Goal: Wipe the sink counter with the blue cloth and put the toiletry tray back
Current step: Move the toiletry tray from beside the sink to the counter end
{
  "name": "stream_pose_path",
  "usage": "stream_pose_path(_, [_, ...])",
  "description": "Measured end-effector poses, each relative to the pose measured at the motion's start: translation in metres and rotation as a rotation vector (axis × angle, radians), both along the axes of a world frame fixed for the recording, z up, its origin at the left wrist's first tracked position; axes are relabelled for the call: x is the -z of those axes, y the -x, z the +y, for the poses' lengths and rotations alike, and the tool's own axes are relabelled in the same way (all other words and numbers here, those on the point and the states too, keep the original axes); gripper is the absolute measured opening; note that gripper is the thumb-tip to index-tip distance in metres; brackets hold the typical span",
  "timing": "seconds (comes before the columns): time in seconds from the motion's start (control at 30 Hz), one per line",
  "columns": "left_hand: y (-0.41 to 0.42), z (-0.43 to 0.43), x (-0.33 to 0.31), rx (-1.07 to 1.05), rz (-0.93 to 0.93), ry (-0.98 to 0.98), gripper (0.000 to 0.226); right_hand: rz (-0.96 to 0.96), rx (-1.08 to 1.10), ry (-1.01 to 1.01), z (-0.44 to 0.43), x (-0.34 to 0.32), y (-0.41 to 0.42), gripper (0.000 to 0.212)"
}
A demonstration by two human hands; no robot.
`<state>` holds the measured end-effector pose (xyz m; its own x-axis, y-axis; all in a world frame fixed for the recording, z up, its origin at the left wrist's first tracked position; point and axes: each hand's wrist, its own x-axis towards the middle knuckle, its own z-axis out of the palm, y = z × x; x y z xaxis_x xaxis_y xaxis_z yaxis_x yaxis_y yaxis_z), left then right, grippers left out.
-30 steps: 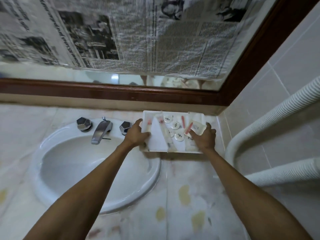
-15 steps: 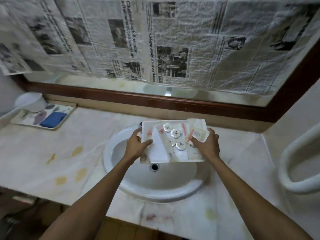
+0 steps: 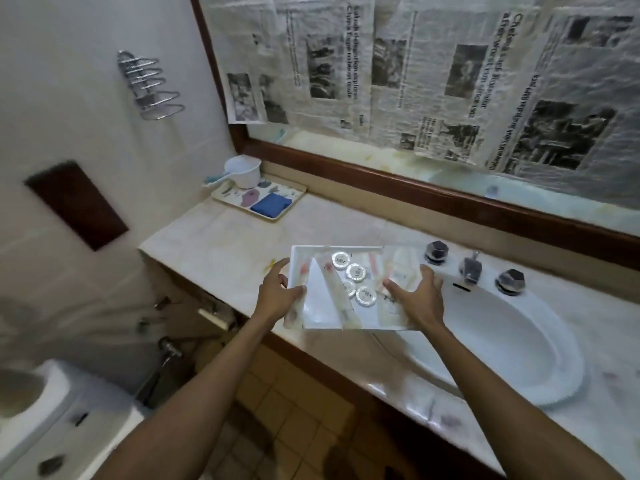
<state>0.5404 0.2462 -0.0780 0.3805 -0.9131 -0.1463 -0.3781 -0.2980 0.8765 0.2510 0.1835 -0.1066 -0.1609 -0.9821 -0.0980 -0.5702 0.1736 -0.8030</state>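
Note:
I hold the white toiletry tray [image 3: 320, 315] in the air over the counter's front edge, just left of the sink. It carries several round white soaps, tubes and sachets. My left hand [image 3: 277, 294] grips its left edge, thumb on the rim. Its right side is gripped by my right hand [image 3: 417, 296], fingers lying over the sachets. The folded blue cloth [image 3: 270, 204] lies on a patterned tray [image 3: 228, 199] at the far left end of the marble counter [image 3: 221, 237].
The white oval sink [image 3: 519, 355] with a chrome faucet [image 3: 470, 268] and two dark knobs sits to the right. A white scoop cup [image 3: 242, 171] stands by the patterned tray. A newspaper-covered mirror lines the back. A toilet [image 3: 34, 403] is at lower left.
The tray has travelled left in both hands, from the counter's right corner, over the sink, to the counter left of it. My view swung left, bringing the blue cloth's tray closer.

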Motion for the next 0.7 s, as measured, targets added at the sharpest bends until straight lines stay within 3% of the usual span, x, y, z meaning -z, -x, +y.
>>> stream_pose_path(0.27, [-0.127, 0.004, 0.012, -0.141, -0.029, 0.012, 0.068, 0.019, -0.184, -0.007, -0.045, 0.001, -0.136, 0.097])
stream_pose_path(0.7, [-0.326, -0.076, 0.037, -0.284, -0.001, -0.096, 0.069, 0.016, -0.405, -0.04, -0.18, 0.024, -0.358, 0.093])
